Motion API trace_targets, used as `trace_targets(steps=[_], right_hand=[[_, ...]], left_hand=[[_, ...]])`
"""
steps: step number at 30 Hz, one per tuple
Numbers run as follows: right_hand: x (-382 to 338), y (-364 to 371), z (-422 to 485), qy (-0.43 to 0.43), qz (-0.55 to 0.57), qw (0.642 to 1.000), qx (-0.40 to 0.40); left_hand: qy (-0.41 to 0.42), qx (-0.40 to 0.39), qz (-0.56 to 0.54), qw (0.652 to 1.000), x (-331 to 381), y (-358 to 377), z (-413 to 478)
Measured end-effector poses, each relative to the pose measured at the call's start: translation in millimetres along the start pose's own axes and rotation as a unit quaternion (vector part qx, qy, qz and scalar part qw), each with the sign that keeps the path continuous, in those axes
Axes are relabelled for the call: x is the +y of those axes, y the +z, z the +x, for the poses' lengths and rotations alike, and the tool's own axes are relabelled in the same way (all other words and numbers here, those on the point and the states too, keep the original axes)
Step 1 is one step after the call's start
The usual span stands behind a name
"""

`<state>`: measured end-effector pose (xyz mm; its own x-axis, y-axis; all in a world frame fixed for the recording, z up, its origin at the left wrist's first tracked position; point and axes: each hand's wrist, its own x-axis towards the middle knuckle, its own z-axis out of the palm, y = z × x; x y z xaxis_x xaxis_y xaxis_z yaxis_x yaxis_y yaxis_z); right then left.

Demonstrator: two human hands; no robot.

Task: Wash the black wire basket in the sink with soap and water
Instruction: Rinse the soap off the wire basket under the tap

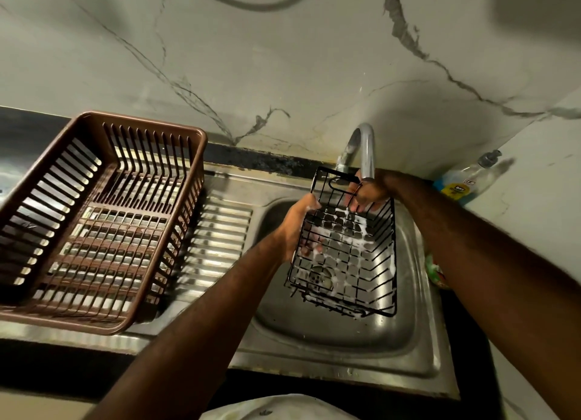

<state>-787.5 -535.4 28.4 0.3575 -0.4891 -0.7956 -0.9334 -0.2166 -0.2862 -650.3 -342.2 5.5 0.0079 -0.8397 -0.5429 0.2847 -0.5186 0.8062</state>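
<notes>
Suds coat the mesh floor and lower wires of the black wire basket (345, 247), which is held over the bowl of the steel sink (330, 334) in the head view, tilted so its open top faces the camera. The drain (317, 276) shows through the wires at the basket's near left corner.

Both of the person's 2 hands are on the basket. The left hand (298, 225) grips its left wall, thumb at the rim and soapy fingers curled in behind the wires. The right hand (366, 193) holds the far end, fingers hooked over the top wires just under the spout of the curved faucet (366, 149). I cannot tell whether water is running.

A brown plastic dish rack (94, 218) stands on the ribbed drainboard (220, 231) to the left, well apart from the basket. A clear pump bottle (468, 181) with a yellow and blue label lies in the corner beyond the right forearm, against the veined marble wall (283, 58).
</notes>
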Motion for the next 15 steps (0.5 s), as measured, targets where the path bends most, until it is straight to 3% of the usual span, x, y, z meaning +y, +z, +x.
trace_targets(steps=[6, 10, 15], right_hand=[[1.4, -3.2, 2.0, -0.069, -0.049, 0.988, 0.133], [9.5, 1.0, -7.4, -0.051, -0.033, 0.974, 0.220], [10.8, 9.6, -5.5, -0.031, 0.001, 0.963, 0.268]], left_hand=[[-0.017, -0.026, -0.027, 0.999, -10.6, -4.9, 6.7], [-0.012, -0.039, -0.035, 0.999, -16.3, 3.1, 10.3], [-0.020, -0.036, -0.010, 0.999, -22.1, 3.9, 20.7]])
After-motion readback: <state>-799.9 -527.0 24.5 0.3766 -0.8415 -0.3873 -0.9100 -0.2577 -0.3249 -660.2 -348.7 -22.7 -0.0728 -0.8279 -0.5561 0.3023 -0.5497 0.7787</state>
